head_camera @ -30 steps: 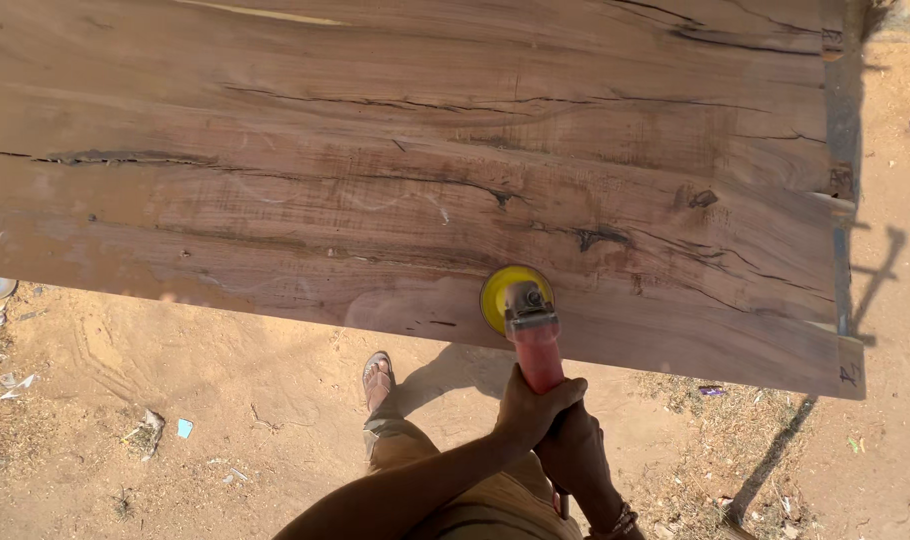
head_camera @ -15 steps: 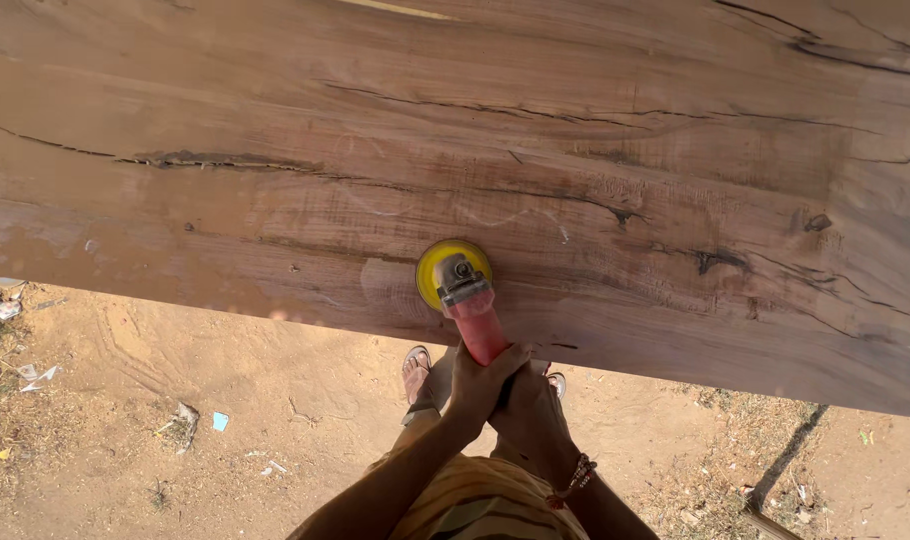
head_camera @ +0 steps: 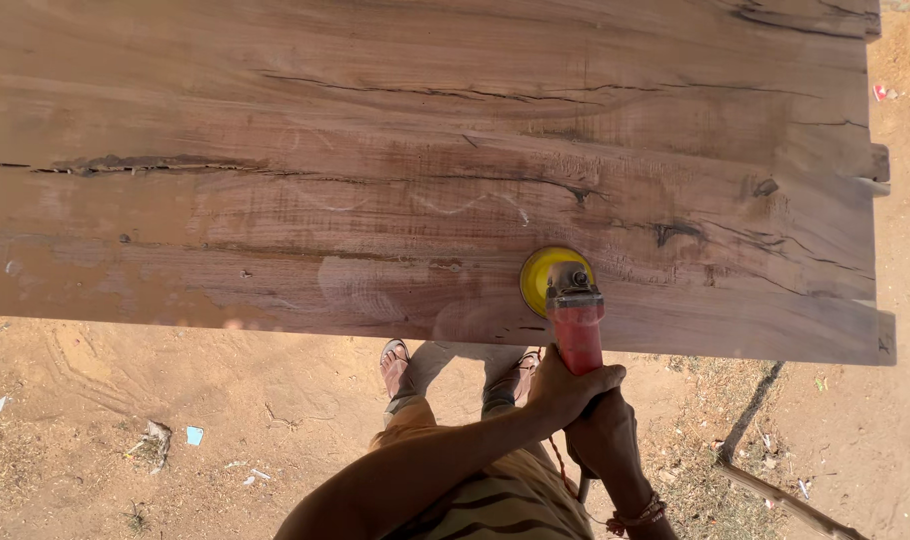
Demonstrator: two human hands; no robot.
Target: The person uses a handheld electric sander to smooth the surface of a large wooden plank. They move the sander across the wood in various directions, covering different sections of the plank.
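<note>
A wide wooden slab (head_camera: 375, 150) with long dark cracks fills the upper view. On its near edge rests the yellow disc (head_camera: 545, 275) of a red-bodied sander (head_camera: 578, 325). My left hand (head_camera: 572, 388) is wrapped round the red handle just behind the head. Lower on the same handle, my right hand (head_camera: 603, 440) grips it, with a bracelet at the wrist. A pale sanded patch (head_camera: 360, 290) shows on the wood to the left of the disc.
Below the slab's near edge lies sandy ground (head_camera: 175, 400) with scraps and litter. My sandalled feet (head_camera: 395, 360) stand under the edge. The slab ends at the right (head_camera: 875, 250), and a thin stick (head_camera: 775, 495) lies on the ground there.
The sander slid left along the slab's near edge, then back to the right. Both hands kept their grip on the handle.
</note>
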